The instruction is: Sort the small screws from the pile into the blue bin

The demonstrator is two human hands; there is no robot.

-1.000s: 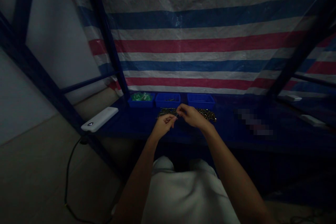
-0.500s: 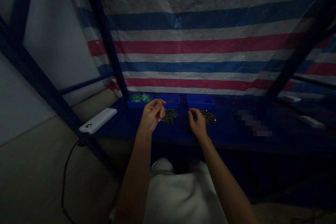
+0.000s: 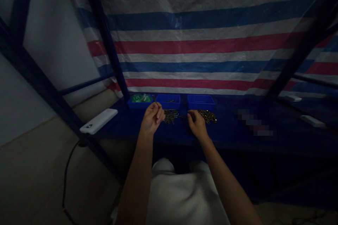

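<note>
"How was the thin dark piece (image 3: 155, 100) best handled?"

"Lightly, most likely. The left hand (image 3: 151, 117) had it pinched between thumb and fingertip, one end poking up before the gap between the left tray (image 3: 139, 105) and the middle tray (image 3: 173, 105); a hard squeeze might have made something so slight slip."

"And the right hand (image 3: 197, 123)?"

"It hung lower, palm down, fingers curled, just beside the heap of short brassy pieces (image 3: 210, 116). Whether it held anything could not be told."

"Was the pose sound?"

"Fairly. Both hands reached forward over the tabletop (image 3: 227, 132), the left one upright with its wrist raised. The heap of slender pieces (image 3: 171, 116) lay between them, so steady wrists seemed wise, lest a stray knuckle scatter it."
</note>
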